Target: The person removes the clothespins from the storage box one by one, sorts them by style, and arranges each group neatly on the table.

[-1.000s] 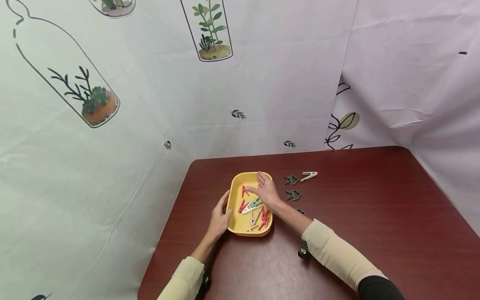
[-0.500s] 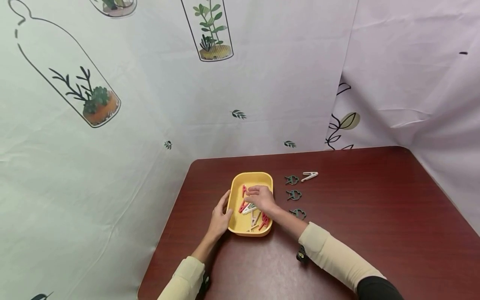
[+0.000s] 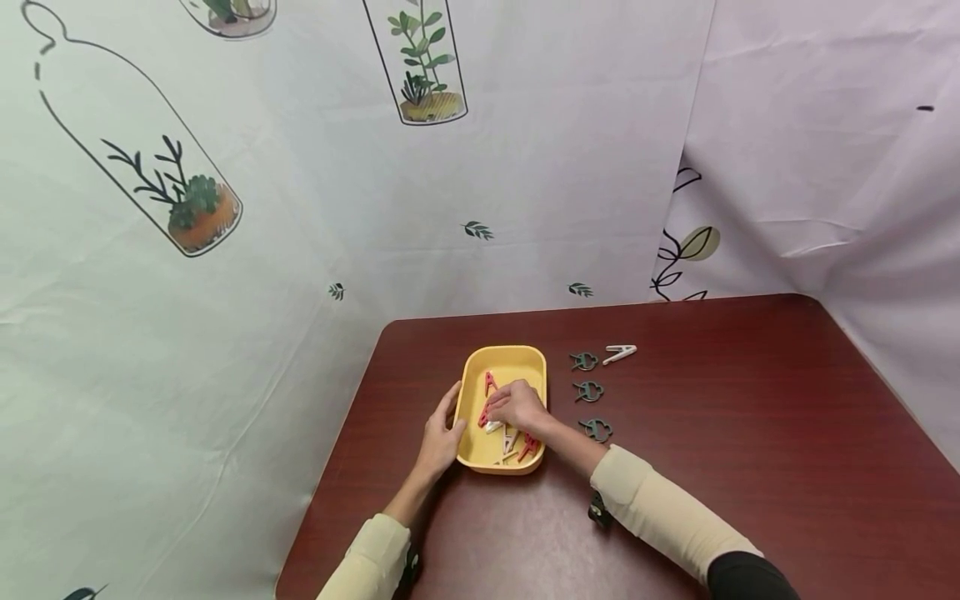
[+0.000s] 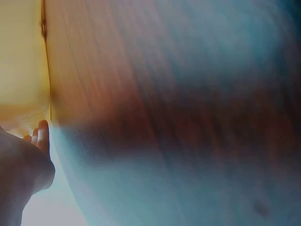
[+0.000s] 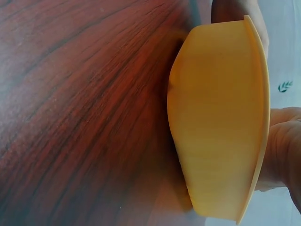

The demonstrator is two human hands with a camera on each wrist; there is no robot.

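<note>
The yellow tub (image 3: 504, 469) rests on the red-brown worktop (image 3: 720, 442), its opening facing up, between the person's two hands. The left hand (image 3: 437, 442) grips its left wall, thumb lapping over the rim and fingers along the outside, probably so that the light tub does not slide while the other hand works inside.

The right hand (image 3: 520, 405) comes in over the tub's right wall, with its fingers bent down and drawn narrow above the clips; whether they pinch one cannot be told, since the hand covers the spot. The right wrist view shows only the tub's outer wall.

Inside, red clips (image 3: 528, 448) lie scattered, together with a partly hidden white clip (image 3: 492, 427), a pale pink clip (image 3: 508, 440) and, near the front wall, a small yellow clip (image 3: 506, 457). They lie loose at various angles, as if tipped in together.

Outside, to the right, three dark green clips (image 3: 588, 391) form a spaced column, with another white clip (image 3: 620, 353) beside the farthest. That neat spacing looks deliberate, perhaps keeping kinds apart by colour.
</note>
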